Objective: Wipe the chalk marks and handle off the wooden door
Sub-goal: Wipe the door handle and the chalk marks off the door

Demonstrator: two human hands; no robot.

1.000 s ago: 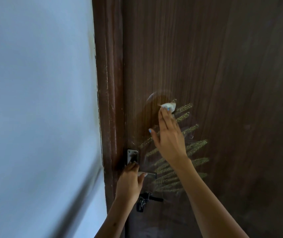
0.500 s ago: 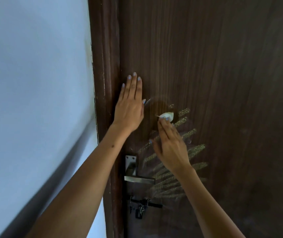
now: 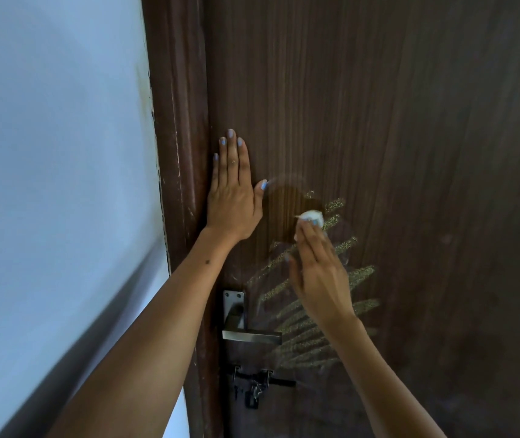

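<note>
A dark wooden door [image 3: 394, 121] fills the right of the head view. Slanted yellowish chalk marks [image 3: 359, 273] run across it beside and above the metal lever handle [image 3: 250, 336]. My right hand [image 3: 318, 270] presses a small white wad of cloth [image 3: 313, 215] against the door with its fingertips, at the top of the marks. A darker, wiped patch lies just left of the wad. My left hand [image 3: 232, 197] lies flat with straight fingers on the door's left edge, above the handle.
The brown door frame [image 3: 176, 153] runs down left of the door, and a pale blue wall [image 3: 56, 184] lies beyond it. Below the handle a black sliding bolt with a small padlock [image 3: 257, 390] hangs on the door.
My left hand has left the handle and gone up to lie flat on the door's edge. My right hand with the wad has slid slightly down the marks.
</note>
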